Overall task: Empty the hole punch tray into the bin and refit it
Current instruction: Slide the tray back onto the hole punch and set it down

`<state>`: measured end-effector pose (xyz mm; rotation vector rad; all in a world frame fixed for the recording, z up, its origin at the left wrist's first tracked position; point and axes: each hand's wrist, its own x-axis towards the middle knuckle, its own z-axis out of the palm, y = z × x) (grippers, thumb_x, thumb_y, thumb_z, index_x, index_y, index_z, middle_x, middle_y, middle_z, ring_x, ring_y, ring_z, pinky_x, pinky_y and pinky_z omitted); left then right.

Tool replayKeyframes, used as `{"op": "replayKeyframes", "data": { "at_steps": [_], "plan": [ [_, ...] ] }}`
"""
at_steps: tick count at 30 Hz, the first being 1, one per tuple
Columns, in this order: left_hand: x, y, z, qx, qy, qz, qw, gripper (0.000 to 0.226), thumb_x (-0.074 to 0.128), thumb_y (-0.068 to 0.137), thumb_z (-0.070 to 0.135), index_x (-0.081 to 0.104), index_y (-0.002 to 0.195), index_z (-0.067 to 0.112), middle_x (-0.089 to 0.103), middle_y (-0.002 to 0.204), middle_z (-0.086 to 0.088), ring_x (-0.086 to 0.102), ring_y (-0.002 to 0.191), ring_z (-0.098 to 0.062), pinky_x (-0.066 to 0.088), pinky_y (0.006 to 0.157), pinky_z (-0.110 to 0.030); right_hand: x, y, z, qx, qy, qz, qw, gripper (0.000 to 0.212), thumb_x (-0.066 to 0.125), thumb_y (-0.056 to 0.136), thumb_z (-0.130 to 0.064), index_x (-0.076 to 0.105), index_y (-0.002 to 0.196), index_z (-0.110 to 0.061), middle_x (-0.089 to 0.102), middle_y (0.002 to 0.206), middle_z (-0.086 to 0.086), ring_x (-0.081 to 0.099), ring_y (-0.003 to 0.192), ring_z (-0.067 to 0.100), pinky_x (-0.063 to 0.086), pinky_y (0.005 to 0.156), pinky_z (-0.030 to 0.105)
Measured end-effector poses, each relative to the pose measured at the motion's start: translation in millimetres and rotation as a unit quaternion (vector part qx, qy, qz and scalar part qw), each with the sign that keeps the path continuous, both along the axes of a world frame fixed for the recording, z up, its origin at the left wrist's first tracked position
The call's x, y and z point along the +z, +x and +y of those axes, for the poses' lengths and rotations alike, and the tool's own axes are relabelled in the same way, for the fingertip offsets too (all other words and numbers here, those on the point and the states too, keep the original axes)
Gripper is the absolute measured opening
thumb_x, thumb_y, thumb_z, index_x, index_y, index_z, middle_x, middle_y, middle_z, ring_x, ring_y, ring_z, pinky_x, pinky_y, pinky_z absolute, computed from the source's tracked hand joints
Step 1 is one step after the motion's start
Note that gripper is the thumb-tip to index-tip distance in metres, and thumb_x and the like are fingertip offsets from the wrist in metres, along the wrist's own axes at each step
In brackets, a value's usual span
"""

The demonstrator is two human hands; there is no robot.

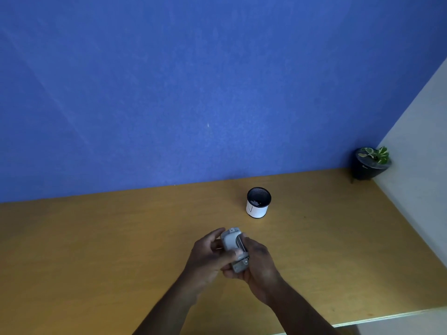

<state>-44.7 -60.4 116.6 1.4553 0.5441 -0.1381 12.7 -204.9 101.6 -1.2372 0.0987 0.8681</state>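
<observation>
A small grey hole punch point(231, 240) is held above the wooden table point(96, 250), tilted on end, near the table's middle front. My left hand point(208, 256) grips it from the left, thumb across its lower part. My right hand point(257, 262) cups it from the right and below. I cannot tell whether the tray is fitted or off. The bin point(258, 202), a small round black cup with a white wrap, stands upright a short way beyond the hands, with pale paper bits at its bottom.
A potted plant point(371, 163) in a black pot sits in the far right corner. A blue wall runs along the table's back edge and a pale wall along its right side. The table's front edge is at the lower right.
</observation>
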Motion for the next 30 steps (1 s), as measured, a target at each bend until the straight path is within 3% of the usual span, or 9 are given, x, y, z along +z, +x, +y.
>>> {"op": "replayKeyframes", "data": {
  "at_steps": [4,6,10,12,15,20,25,30],
  "plan": [
    [-6,0,4,0.065,-0.032,-0.006,0.997,0.093,0.099,0.062,0.032,0.062,0.146,0.015,0.085,0.117,-0.006,0.082,0.108,-0.025,0.064,0.083,-0.035,-1,-2,0,0.002,0.019,-0.013,1.000,0.059,0.036,0.113,-0.049,0.077,0.123,-0.008,0.077,0.116,0.033,0.077,0.097,0.038,0.066,0.087,0.049],
    [-8,0,7,0.091,-0.072,-0.019,0.993,0.079,0.096,0.071,0.035,0.066,0.141,0.013,0.084,0.119,-0.012,0.080,0.112,-0.032,0.063,0.088,-0.040,-1,-4,-2,0.008,0.043,-0.008,0.999,0.054,0.040,0.113,-0.046,0.074,0.126,-0.006,0.073,0.121,0.036,0.074,0.096,0.036,0.065,0.090,0.048],
    [-11,2,14,0.136,-0.156,-0.037,0.978,0.034,0.060,0.108,0.027,0.077,0.124,0.002,0.080,0.121,-0.027,0.078,0.113,-0.041,0.064,0.086,-0.042,2,-6,-8,0.034,0.086,-0.019,0.996,0.041,0.068,0.104,-0.032,0.067,0.135,-0.006,0.077,0.118,0.025,0.073,0.101,0.036,0.064,0.091,0.043],
    [-14,2,15,0.157,-0.158,-0.022,0.975,0.031,0.054,0.111,0.016,0.079,0.120,0.001,0.081,0.118,-0.027,0.080,0.110,-0.039,0.068,0.080,-0.039,0,-7,-10,0.043,0.085,-0.031,0.995,0.046,0.080,0.095,-0.015,0.064,0.138,-0.009,0.077,0.116,0.022,0.075,0.100,0.036,0.064,0.090,0.041],
    [-15,2,13,0.158,-0.158,-0.008,0.975,0.025,0.060,0.108,0.011,0.082,0.113,0.002,0.083,0.114,-0.025,0.082,0.107,-0.038,0.069,0.075,-0.035,-4,-8,-11,0.033,0.044,-0.054,0.997,0.049,0.080,0.091,0.001,0.066,0.136,-0.010,0.079,0.111,0.023,0.077,0.095,0.036,0.065,0.086,0.040],
    [-16,1,15,0.185,-0.171,0.009,0.968,0.022,0.064,0.104,0.007,0.086,0.099,0.002,0.084,0.109,-0.026,0.083,0.102,-0.038,0.070,0.072,-0.038,-8,-9,-10,0.033,0.019,-0.071,0.997,0.050,0.082,0.089,0.001,0.069,0.135,-0.015,0.080,0.112,0.027,0.080,0.092,0.038,0.066,0.084,0.040],
    [-16,2,17,0.205,-0.166,0.007,0.965,0.016,0.066,0.102,0.002,0.078,0.109,-0.007,0.083,0.105,-0.028,0.084,0.098,-0.039,0.069,0.069,-0.038,-10,-9,-10,0.035,0.027,-0.073,0.996,0.050,0.084,0.088,-0.002,0.072,0.133,-0.021,0.074,0.116,0.036,0.080,0.091,0.039,0.066,0.083,0.042],
    [-16,2,18,0.209,-0.175,-0.003,0.962,0.015,0.066,0.102,0.001,0.076,0.110,-0.007,0.084,0.104,-0.027,0.084,0.097,-0.039,0.070,0.069,-0.039,-13,-9,-9,0.032,0.026,-0.070,0.997,0.051,0.086,0.086,-0.006,0.071,0.133,-0.021,0.080,0.113,0.025,0.080,0.095,0.041,0.066,0.084,0.042]
  ]
}}
